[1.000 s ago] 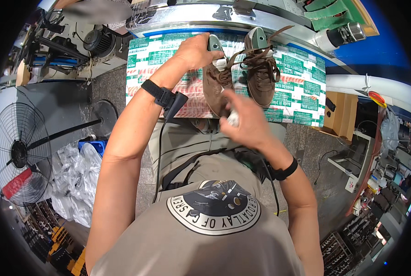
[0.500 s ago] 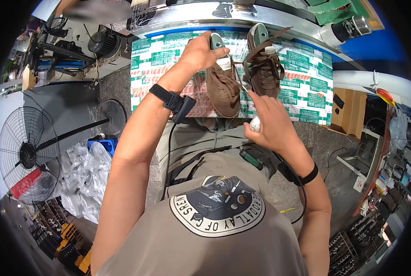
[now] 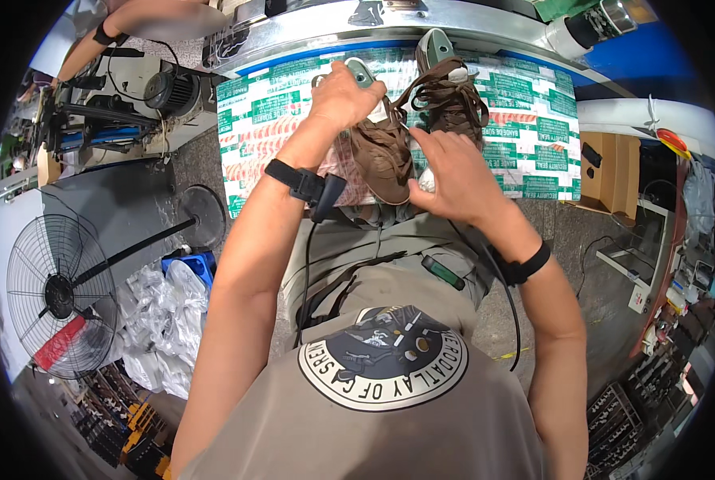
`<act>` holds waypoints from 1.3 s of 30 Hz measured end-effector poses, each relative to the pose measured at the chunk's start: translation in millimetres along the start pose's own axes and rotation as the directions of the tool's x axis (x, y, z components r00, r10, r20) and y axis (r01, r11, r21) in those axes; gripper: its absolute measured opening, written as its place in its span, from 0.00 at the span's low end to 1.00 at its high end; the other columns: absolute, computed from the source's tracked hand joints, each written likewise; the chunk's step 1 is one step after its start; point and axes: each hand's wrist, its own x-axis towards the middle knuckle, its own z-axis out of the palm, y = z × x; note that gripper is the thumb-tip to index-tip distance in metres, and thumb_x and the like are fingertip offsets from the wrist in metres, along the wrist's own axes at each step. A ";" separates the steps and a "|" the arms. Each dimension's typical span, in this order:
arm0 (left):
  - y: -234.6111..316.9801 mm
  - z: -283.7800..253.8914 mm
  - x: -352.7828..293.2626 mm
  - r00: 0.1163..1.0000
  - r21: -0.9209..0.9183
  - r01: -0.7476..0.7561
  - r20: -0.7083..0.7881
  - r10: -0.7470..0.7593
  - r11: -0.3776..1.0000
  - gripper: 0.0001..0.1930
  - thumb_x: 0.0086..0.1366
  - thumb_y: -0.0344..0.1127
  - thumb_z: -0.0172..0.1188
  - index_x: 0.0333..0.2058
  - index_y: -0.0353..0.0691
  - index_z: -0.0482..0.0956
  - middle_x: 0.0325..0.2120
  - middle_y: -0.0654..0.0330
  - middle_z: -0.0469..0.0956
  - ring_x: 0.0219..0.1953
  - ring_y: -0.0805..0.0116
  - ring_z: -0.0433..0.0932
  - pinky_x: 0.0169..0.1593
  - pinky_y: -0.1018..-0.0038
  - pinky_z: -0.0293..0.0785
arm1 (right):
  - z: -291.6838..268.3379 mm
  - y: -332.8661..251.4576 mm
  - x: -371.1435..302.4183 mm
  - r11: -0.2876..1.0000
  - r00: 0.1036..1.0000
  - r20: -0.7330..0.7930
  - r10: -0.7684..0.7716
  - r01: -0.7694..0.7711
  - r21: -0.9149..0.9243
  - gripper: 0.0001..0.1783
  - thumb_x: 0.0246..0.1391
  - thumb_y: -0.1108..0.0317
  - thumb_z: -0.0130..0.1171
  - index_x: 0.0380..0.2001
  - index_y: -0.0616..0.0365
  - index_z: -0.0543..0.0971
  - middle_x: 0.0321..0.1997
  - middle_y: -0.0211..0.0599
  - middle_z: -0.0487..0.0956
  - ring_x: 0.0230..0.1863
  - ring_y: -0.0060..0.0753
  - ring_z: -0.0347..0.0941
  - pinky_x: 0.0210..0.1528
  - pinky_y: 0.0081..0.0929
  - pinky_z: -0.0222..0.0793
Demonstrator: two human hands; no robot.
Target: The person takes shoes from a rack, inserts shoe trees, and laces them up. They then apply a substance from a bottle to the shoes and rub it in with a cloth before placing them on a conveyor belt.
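Note:
Two brown lace-up shoes lie side by side with their heels away from me. My left hand (image 3: 346, 98) is closed round the heel end of the left shoe (image 3: 383, 160), by its pale green lining. My right hand (image 3: 459, 174) is curled against that shoe's right side, thumb near the toe. A white rounded object (image 3: 427, 179) shows partly between its thumb and fingers; the rest of it is hidden. The right shoe (image 3: 453, 100) stands just beyond my right fingers, brown laces loose over it. Both rest on a surface covered in green and white printed tape (image 3: 529, 132).
Behind the taped surface runs a metal rail (image 3: 309, 40). A floor fan (image 3: 60, 296) stands left, near a heap of clear plastic bags (image 3: 165, 320). An open cardboard box (image 3: 609, 172) sits at the right. Another person's arm (image 3: 93, 44) reaches in at the upper left.
My right hand has moved up and in against the left shoe, covering more of the white object. Both shoes appear slightly further left. Another person's arm has come into view at the upper left.

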 end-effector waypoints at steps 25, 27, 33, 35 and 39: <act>2.3 -2.0 1.3 0.989 0.037 -0.133 0.072 0.130 0.990 0.51 0.63 0.61 0.68 0.63 0.11 0.65 0.56 0.26 0.81 0.64 0.34 0.80 0.70 0.56 0.73 | -7.6 22.7 -1.7 0.992 0.996 0.003 -0.093 0.093 0.083 0.39 0.52 0.57 0.71 0.63 0.69 0.76 0.44 0.51 0.80 0.47 0.58 0.77 0.54 0.48 0.73; -1.2 -1.3 2.3 0.986 0.011 -0.149 0.070 0.148 0.989 0.51 0.63 0.61 0.67 0.62 0.12 0.66 0.55 0.25 0.81 0.63 0.34 0.80 0.70 0.57 0.72 | -8.8 41.0 -10.0 0.990 0.991 0.016 -0.132 0.133 -0.053 0.37 0.50 0.54 0.72 0.58 0.70 0.79 0.46 0.51 0.82 0.47 0.57 0.79 0.53 0.50 0.73; -4.6 -1.5 4.2 0.985 0.039 -0.153 0.093 0.149 0.987 0.53 0.63 0.62 0.67 0.65 0.12 0.65 0.57 0.26 0.80 0.66 0.36 0.78 0.71 0.57 0.71 | -57.0 17.2 -97.5 0.956 0.944 0.169 0.284 -0.293 0.031 0.39 0.51 0.60 0.73 0.65 0.65 0.78 0.49 0.54 0.83 0.51 0.59 0.81 0.58 0.49 0.76; -5.6 -2.6 0.1 0.985 0.041 -0.151 0.087 0.147 0.988 0.53 0.63 0.62 0.66 0.65 0.11 0.64 0.57 0.26 0.80 0.66 0.36 0.77 0.71 0.57 0.71 | -50.3 13.9 -106.6 0.909 0.893 0.264 0.366 -0.404 0.106 0.39 0.50 0.61 0.73 0.66 0.64 0.77 0.49 0.54 0.83 0.52 0.59 0.81 0.58 0.49 0.77; -7.3 -1.6 5.3 0.984 0.074 -0.167 0.076 0.162 0.983 0.55 0.63 0.62 0.65 0.67 0.10 0.62 0.57 0.25 0.80 0.66 0.33 0.77 0.72 0.57 0.70 | -21.3 -15.9 -65.1 0.940 0.980 0.010 0.199 -0.194 0.280 0.39 0.50 0.63 0.72 0.66 0.64 0.77 0.48 0.51 0.83 0.50 0.57 0.80 0.57 0.46 0.76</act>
